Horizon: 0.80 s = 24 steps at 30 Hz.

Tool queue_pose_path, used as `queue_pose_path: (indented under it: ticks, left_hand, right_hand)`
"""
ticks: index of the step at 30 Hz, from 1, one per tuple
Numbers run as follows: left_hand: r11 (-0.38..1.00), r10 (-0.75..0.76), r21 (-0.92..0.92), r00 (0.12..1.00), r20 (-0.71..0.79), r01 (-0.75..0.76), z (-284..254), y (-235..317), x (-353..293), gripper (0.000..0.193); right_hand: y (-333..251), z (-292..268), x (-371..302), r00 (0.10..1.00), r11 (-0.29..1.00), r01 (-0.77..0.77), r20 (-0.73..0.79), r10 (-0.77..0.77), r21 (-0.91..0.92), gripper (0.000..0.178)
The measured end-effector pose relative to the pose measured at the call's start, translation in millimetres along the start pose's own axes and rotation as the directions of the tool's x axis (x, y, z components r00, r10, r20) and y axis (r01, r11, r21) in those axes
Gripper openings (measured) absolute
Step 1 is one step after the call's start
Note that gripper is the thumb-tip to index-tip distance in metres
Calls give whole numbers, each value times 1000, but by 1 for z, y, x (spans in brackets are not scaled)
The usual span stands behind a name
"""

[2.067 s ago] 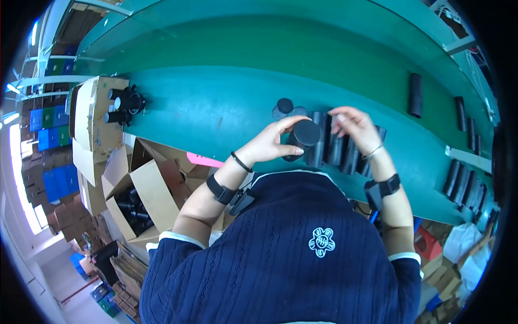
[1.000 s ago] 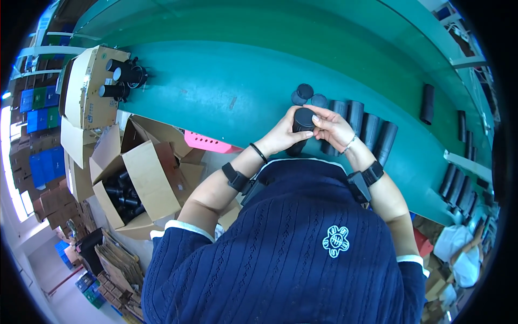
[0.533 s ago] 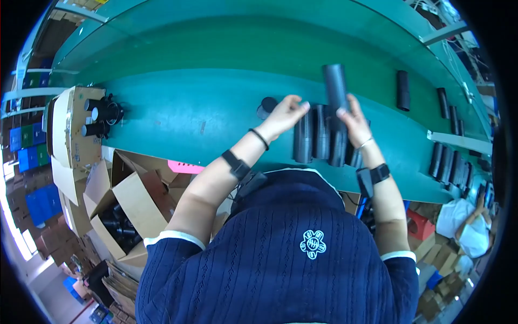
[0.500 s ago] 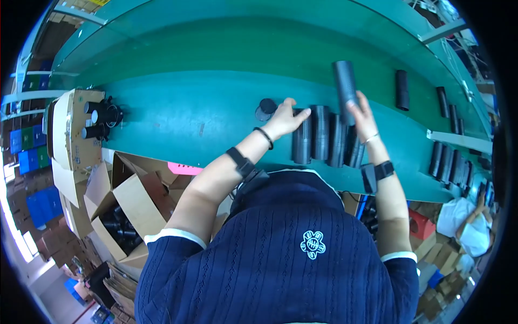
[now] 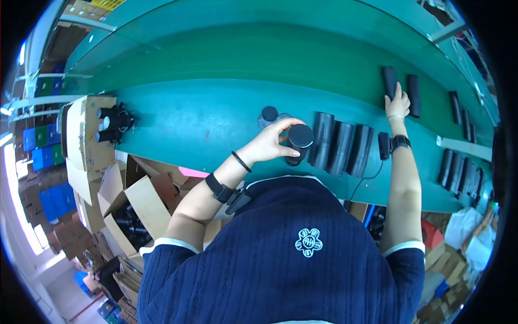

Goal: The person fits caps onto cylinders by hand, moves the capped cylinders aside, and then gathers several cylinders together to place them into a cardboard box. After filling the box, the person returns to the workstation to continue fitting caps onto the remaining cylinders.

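Note:
My left hand (image 5: 272, 143) is closed around a black tube (image 5: 300, 138), its round end turned up toward me. To the right of it, several ribbed black tubes, among them a near one (image 5: 341, 148), lie side by side on the green bench (image 5: 205, 129). My right hand (image 5: 398, 105) reaches far right, its thumb and fingers around the near end of another black tube (image 5: 389, 80) on the darker green strip. Beside that tube lies a further black tube (image 5: 413, 96). A small black round piece (image 5: 269, 113) sits beyond my left hand.
At the bench's left end stands a cardboard box (image 5: 89, 129) with black cylindrical parts (image 5: 113, 121) next to it. An open carton (image 5: 132, 216) of black parts is below the left edge. More black tubes (image 5: 458, 173) lie far right, past a metal bar (image 5: 464, 148).
My right hand has carried its tube away to the right, onto the darker strip. My left hand has picked up the leftmost tube of the row and tilted its end up.

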State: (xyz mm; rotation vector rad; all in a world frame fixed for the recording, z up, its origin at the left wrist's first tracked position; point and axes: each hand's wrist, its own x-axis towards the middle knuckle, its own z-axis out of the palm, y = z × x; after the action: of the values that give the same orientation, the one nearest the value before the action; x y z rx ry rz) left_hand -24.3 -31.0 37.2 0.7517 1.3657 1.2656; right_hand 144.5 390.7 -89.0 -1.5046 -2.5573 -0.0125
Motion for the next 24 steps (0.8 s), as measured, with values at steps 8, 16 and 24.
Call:
queue_pose_path:
  ticks: [8,16,24]
  left_hand:
    - [908,382,296,878,-288,-298,-34,127,-100,70]
    - [60,923,836,-289,-255,-546,-45,310,-213,62]
    - [-37,935,794,-303,-188,-607,-92,413,-133,54]
  right_hand:
    - [-105,-63,-110,723,643,672,-138,-676,368,36]
    - [-127,-123,-157,584,435,457,107,-804,776,18]
    - [-131,-127,-165,474,362,557,72,-877,747,18]
